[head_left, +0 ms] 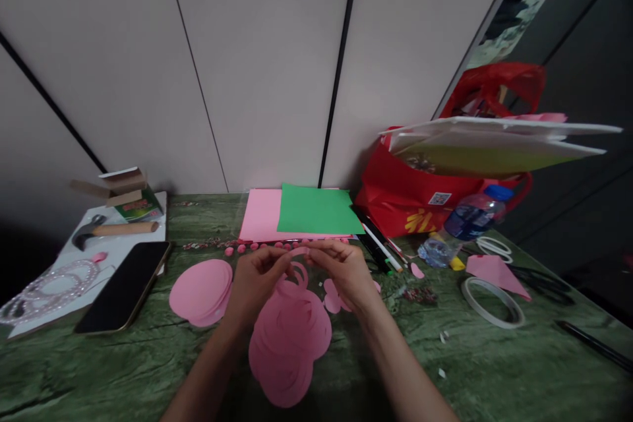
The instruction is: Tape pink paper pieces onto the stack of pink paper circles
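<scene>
My left hand [258, 275] and my right hand [347, 271] each pinch one end of a narrow curved pink paper strip [299, 252]. Just beneath the strip are pink paper rings [299, 273], partly hidden by my fingers. Closer to me lies a heap of overlapping pink paper pieces [287, 343] with rounded edges. A stack of pink paper ovals [202, 291] rests left of my left hand. Small pink petal-shaped pieces [333, 297] show beside my right wrist. Behind my hands runs a row of small pink balls [241, 248].
Green sheet [319, 210] over pink sheets [261, 211] at the wall. Left: phone [126, 287], hammer [119, 229], small box [138, 203], bead strands [54, 287]. Right: pens [383, 247], red bag [405, 188], bottle [462, 224], tape roll [467, 297], scissors [548, 283].
</scene>
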`<state>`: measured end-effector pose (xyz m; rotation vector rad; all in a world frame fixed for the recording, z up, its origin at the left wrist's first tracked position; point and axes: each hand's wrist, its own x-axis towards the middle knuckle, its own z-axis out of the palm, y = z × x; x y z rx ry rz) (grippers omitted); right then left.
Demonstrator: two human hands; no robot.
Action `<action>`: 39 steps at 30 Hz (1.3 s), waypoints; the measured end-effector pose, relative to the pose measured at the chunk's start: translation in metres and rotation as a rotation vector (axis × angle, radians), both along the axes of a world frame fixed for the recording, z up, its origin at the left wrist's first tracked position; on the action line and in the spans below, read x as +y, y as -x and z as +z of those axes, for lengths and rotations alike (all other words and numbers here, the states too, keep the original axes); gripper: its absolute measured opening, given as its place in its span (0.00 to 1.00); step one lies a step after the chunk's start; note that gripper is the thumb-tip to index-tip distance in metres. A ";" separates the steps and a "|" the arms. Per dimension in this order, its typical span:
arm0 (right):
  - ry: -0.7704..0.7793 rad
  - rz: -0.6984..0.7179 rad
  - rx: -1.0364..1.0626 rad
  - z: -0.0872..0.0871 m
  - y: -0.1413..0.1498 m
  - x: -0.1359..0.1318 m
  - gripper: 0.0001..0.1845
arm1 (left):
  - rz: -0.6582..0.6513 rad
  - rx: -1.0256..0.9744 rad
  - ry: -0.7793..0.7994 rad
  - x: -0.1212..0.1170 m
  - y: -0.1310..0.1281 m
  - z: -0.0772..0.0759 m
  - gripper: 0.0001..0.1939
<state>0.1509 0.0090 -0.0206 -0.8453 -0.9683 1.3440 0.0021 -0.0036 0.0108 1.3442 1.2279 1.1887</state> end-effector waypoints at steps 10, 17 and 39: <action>0.039 0.004 0.035 0.004 0.000 -0.002 0.09 | -0.053 -0.012 0.024 0.000 -0.001 -0.003 0.07; 0.005 0.029 0.049 0.002 0.000 -0.001 0.08 | 0.009 0.026 -0.015 0.001 0.000 0.000 0.09; -0.031 0.030 0.013 0.001 -0.001 0.000 0.08 | -0.013 -0.027 0.029 0.001 0.000 -0.004 0.07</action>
